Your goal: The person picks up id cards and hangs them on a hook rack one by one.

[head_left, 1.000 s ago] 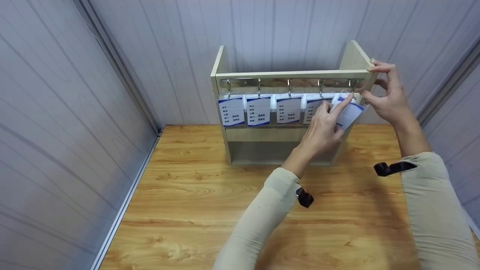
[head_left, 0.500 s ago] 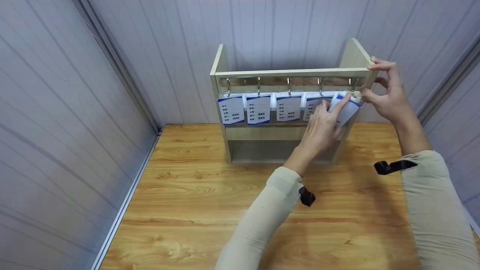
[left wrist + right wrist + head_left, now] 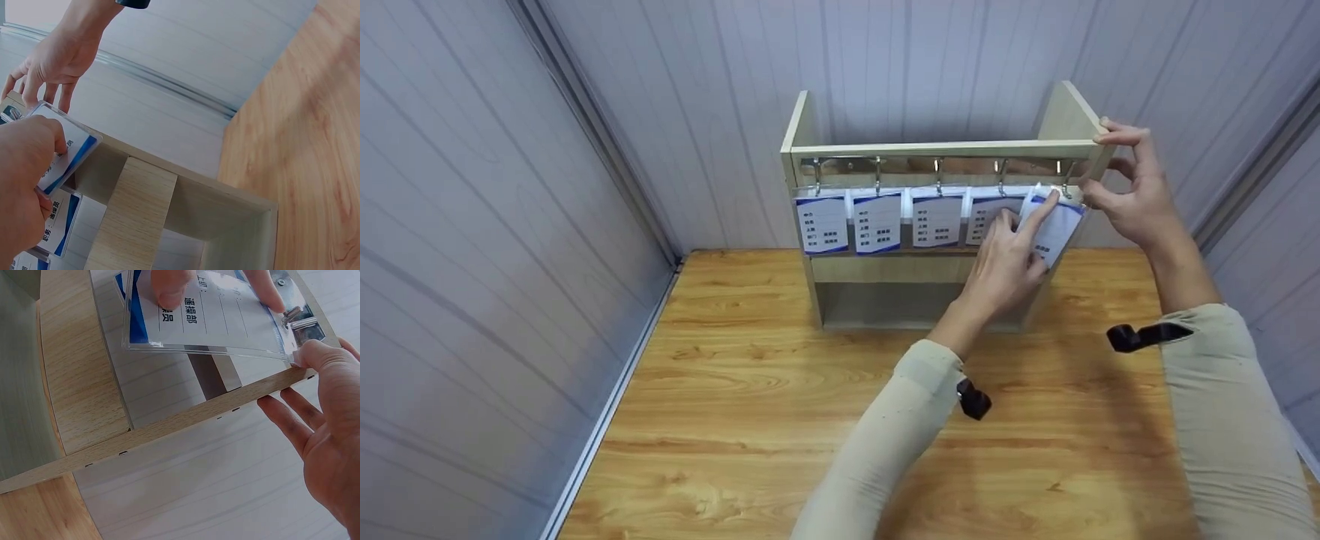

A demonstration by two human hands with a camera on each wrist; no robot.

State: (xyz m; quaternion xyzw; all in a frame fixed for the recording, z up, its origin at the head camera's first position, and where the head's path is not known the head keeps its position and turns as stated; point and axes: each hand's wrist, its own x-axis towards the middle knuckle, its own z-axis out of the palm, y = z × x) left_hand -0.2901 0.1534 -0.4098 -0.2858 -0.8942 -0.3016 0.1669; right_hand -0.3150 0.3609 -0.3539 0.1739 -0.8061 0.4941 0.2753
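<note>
The wooden table [image 3: 780,390] carries a small wooden shelf unit [image 3: 937,150] standing against the wall, w/ a metal hook rail [image 3: 937,166] under its top board. Four badge holders [image 3: 877,219] hang in a row on the hooks, each w/ a blue-white card.

The fifth badge holder [image 3: 1057,225] is at the right end of the rail, tilted, just below the last hook [image 3: 1065,180]. The left hand [image 3: 1005,259] pinches it: thumb at the back, fingers curled on the front, index finger stretched up along the card. The right hand [image 3: 1132,187] is at the unit's top right corner; thumb tip presses the holder's top edge beside the metal clip [image 3: 295,318], other fingers are straight and spread behind the side board.

Writing on the card is Chinese characters in dark blue, approx. four lines; too small to read surely.
</note>
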